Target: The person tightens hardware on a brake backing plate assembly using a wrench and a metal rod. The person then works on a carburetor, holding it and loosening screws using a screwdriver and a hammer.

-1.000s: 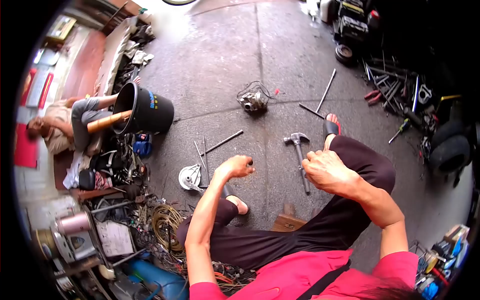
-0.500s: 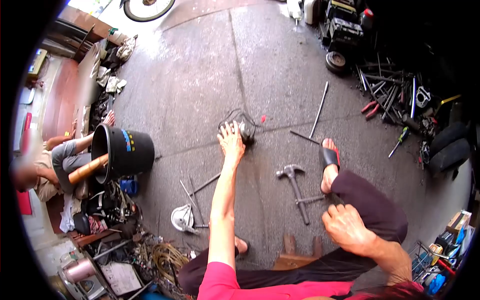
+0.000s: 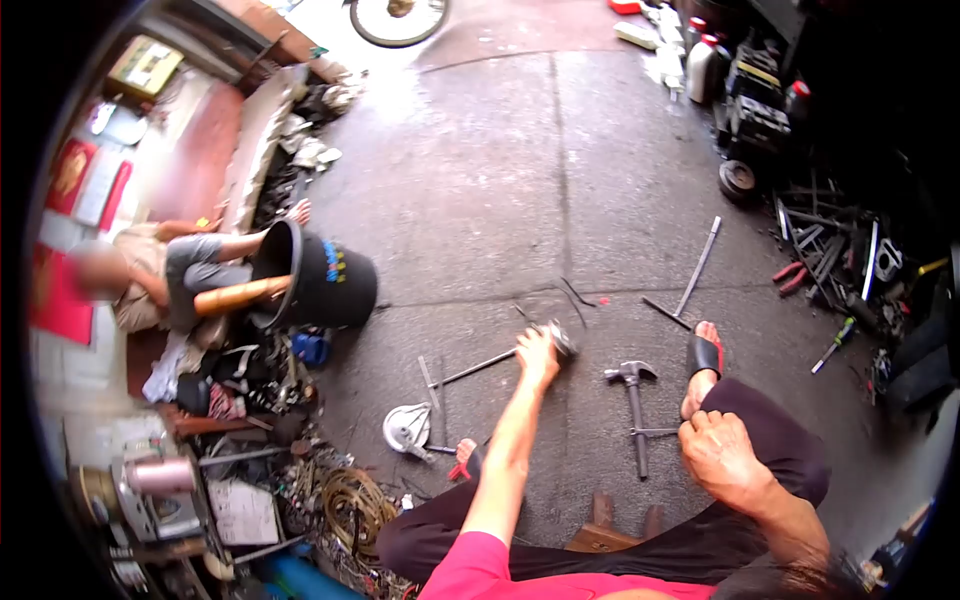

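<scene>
My left hand [image 3: 538, 357] reaches forward, its fingers wrapped over a small round metal part [image 3: 564, 341] low over or on the floor. Black wires [image 3: 577, 296] stick out beyond that part. Most of it is hidden by my fingers. My right hand [image 3: 722, 455] is curled closed by my bent right knee; its palm side is hidden, so I cannot see whether it holds anything. A claw hammer [image 3: 637, 410] lies left of the right hand, with a short metal bar [image 3: 655, 432] across its handle. Left of my left hand lies a T-handle wrench [image 3: 475, 368].
A brake drum plate [image 3: 407, 428] lies at left near my foot. Another T-handle wrench [image 3: 699, 265] lies ahead to the right. A black bucket [image 3: 345, 285] stands tilted beside a seated person [image 3: 150, 262]. Tools [image 3: 825, 250] pile up at right; a low wooden stool [image 3: 603, 538] is between my legs.
My left hand has drawn the metal part nearer to me, with the wires trailing. The view has shifted, so the surroundings appear moved right and lower. My right hand stays curled by the knee.
</scene>
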Demonstrator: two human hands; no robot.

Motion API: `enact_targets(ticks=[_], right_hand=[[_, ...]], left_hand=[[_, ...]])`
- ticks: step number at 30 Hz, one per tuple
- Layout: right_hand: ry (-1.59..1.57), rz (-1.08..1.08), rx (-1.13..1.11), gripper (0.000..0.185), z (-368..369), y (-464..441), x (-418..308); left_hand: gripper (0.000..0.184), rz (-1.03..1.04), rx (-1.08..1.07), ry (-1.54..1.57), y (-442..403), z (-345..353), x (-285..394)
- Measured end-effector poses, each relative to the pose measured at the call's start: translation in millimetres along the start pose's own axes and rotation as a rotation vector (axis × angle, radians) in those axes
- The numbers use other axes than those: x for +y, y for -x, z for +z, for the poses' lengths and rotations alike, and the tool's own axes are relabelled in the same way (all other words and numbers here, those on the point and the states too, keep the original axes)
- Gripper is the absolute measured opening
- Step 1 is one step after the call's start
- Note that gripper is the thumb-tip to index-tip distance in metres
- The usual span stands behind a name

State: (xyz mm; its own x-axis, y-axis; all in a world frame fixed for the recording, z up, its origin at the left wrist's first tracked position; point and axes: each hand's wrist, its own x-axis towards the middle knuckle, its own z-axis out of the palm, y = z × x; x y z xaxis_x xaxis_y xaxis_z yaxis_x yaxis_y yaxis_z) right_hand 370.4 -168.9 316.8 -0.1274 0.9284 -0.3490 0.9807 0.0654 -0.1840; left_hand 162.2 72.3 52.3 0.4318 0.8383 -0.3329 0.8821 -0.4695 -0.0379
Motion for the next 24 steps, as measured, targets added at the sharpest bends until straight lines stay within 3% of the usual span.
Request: enact_targets(ticks=[3, 7, 9, 11, 13, 15, 16, 17, 18, 19, 20, 21, 22, 23, 24], right_hand=[[-0.005, -0.065, 0.088, 0.015, 9.5, 3.3, -3.3], [-0.019, -0.109, 0.129, 0.019, 10.3, 3.8, -16.7], [0.014, -0.089, 0.121, 0.021, 21.0, -0.3, -20.6], [0.052, -0.068, 0.080, 0.022, 31.9, -5.8, -21.6], [-0.037, -0.057, -0.005, 0.026, 35.3, -12.7, -23.0], [-0.121, -0.016, -0.084, 0.027, 48.0, -17.9, -22.9], [-0.200, 0.029, -0.064, 0.029, 60.1, -21.1, -23.7], [-0.285, 0.076, -0.051, 0.030, 81.2, -24.1, -24.7], [-0.390, 0.045, 0.115, 0.034, 115.2, -27.9, -20.8], [-0.477, 0.036, 0.320, 0.036, 163.0, -36.1, -14.8], [-0.657, 0.060, 0.327, 0.037, 180.6, -41.5, -21.8], [-0.729, 0.098, 0.385, 0.037, 189.8, -39.2, -35.8], [-0.901, 0.223, 0.272, 0.040, 177.3, -31.7, -56.5], [-0.850, 0.259, 0.216, 0.042, 185.7, -32.0, -62.0], [-0.937, 0.253, 0.195, 0.045, 191.1, -30.3, -67.8]], left_hand=[[0.059, -0.078, -0.107, 0.020, 79.7, 22.1, 8.3], [0.058, -0.006, -0.091, -0.119, 177.6, 79.0, 13.7], [0.066, -0.004, -0.213, -0.014, 211.7, 70.7, 11.4], [0.075, -0.090, -0.359, 0.266, 225.8, 74.7, -1.4], [0.067, -0.251, -0.420, 0.523, 236.3, 81.1, -16.2], [0.067, -0.368, -0.581, 0.610, 242.6, 77.5, -29.3], [0.070, -0.393, -0.642, 0.813, 248.4, 85.5, -37.3], [0.068, -0.306, -0.602, 1.135, 255.3, 101.8, -46.0], [0.067, -0.394, -0.360, 1.136, 265.7, 102.9, -45.0], [0.067, -0.357, -0.389, 1.168, 267.9, 78.8, -47.2], [0.055, -0.192, -0.432, 1.267, 256.1, 94.5, -52.4], [0.036, -0.192, -0.441, 1.633, 261.3, 81.9, -50.3], [0.027, -0.198, -0.381, 1.850, 258.8, 74.1, -46.8], [0.014, -0.192, -0.392, 1.920, 251.5, 72.8, -52.2], [0.027, -0.140, -0.403, 2.115, 251.5, 66.6, -53.1]])
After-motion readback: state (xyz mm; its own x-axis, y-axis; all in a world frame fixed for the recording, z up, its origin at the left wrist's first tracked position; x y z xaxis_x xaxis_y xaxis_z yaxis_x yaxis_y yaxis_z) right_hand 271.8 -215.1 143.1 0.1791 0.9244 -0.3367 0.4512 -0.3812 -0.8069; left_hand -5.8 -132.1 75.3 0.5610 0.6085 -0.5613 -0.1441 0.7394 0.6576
